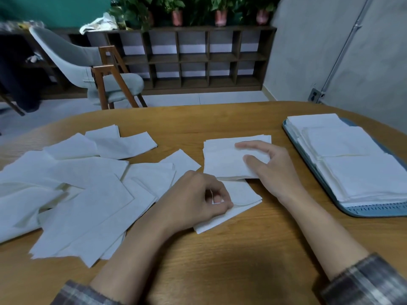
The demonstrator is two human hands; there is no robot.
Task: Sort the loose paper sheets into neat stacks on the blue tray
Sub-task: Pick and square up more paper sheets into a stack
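Seen from the head camera, a blue plastic tray with a slotted rim [374, 211] lies at the right edge of an oval wooden table [220, 260]. The tray's long axis runs from the near side away towards the grey wall. On the tray lie squared stacks of plain white paper [352, 168], laid one behind another along that axis, edges in line with the rim. To the left of the tray, apart from it, sits a small squared stack of white sheets [224, 159], nearly square and turned slightly off the tray's line. The right hand [271, 166] rests on the tray-side half of it, thumb and forefinger lying on its top face, clasping nothing. Nearer than this stack and touching its near edge, a single white sheet [240, 194] lies slantwise, its long axis running from near-left to far-right. The left hand [198, 199] is curled over its left end and pinches a lifted edge between thumb and fingers. Further left of the tray spreads a loose heap of white sheets [88, 190], overlapping and pointing every way. Checked sleeves [363, 282] cover both forearms. All the paper faces show plain white.
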